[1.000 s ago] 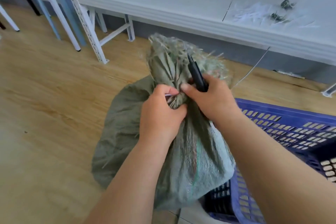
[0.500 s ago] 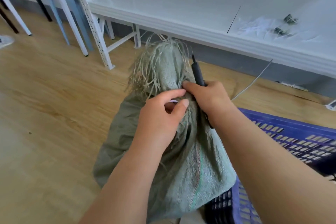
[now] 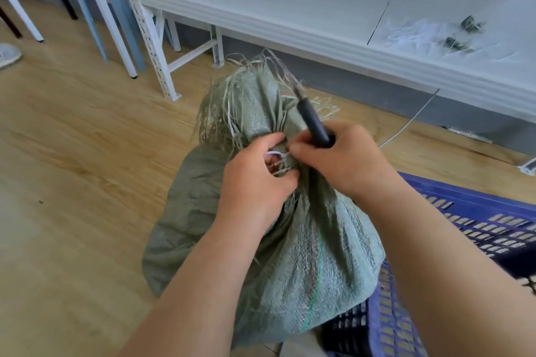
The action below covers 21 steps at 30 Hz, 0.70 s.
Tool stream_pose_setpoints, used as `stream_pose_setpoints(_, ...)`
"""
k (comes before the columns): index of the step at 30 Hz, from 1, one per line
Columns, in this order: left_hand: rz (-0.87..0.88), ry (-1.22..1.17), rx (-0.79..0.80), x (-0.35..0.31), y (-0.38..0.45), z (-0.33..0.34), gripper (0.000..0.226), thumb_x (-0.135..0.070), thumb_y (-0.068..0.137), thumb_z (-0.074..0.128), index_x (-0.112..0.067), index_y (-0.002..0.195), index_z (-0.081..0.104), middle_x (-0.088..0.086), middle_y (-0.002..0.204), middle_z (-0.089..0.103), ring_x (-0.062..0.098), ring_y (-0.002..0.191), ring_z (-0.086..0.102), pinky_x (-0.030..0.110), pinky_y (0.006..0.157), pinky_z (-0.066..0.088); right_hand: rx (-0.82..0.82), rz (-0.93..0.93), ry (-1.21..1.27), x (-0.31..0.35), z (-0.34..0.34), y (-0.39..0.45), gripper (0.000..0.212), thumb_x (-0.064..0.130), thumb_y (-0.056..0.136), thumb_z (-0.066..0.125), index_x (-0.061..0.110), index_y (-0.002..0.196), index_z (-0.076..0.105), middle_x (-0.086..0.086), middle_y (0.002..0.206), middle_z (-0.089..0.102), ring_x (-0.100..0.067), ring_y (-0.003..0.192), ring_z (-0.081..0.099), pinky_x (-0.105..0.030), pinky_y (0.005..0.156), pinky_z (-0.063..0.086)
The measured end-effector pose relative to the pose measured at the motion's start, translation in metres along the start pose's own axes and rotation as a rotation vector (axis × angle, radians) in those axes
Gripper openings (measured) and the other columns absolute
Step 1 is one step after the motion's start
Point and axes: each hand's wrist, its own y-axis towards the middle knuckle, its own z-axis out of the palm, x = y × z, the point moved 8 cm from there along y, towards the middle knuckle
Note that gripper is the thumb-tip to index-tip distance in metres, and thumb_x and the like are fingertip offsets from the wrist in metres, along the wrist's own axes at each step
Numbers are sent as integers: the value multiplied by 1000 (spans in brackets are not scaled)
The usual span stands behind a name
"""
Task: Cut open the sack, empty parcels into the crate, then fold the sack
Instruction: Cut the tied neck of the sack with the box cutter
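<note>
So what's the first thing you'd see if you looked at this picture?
Right in the middle, a big green woven sack stands on the wooden floor, its frayed top bunched at the neck. The left hand pinches the white tie there, while the right hand grips a black-handled cutter beside it. A purple plastic crate sits at the right, against the sack.

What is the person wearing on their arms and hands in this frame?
Nothing that shows. Both forearms are bare up to the frame's lower edge, with no sleeve in view. The left hand and right hand have no gloves, and no watch, ring or band is visible on the wrists or fingers in view.
</note>
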Motion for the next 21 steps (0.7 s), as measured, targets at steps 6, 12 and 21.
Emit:
stream_pose_setpoints(6,-10,24,13,3,3,6,55,-18,79,75,-35,128,58,-10,104,65,1,88,61,10,77,41,94,38,-47,-22,2,3,10,15,82,72,23,89,72,7,65,57,-9,53,48,-10,45,37)
stream_pose_setpoints(12,5,-42,77,2,4,7,44,-19,82,71,-48,113,59,-17,93,58,-6,78,58,-1,59,40,79,40,109,-30,8,4,10,13,84,72,22,79,68,9,61,53,-1,45,42,-10,47,34)
stream_pose_setpoints(21,226,188,-110,-18,4,-8,13,-27,86,67,-39,91,67,-12,106,48,-1,82,54,1,66,38,3,10,108,-25,5,5,15,15,84,71,25,76,64,9,67,59,-7,59,51,-19,61,39)
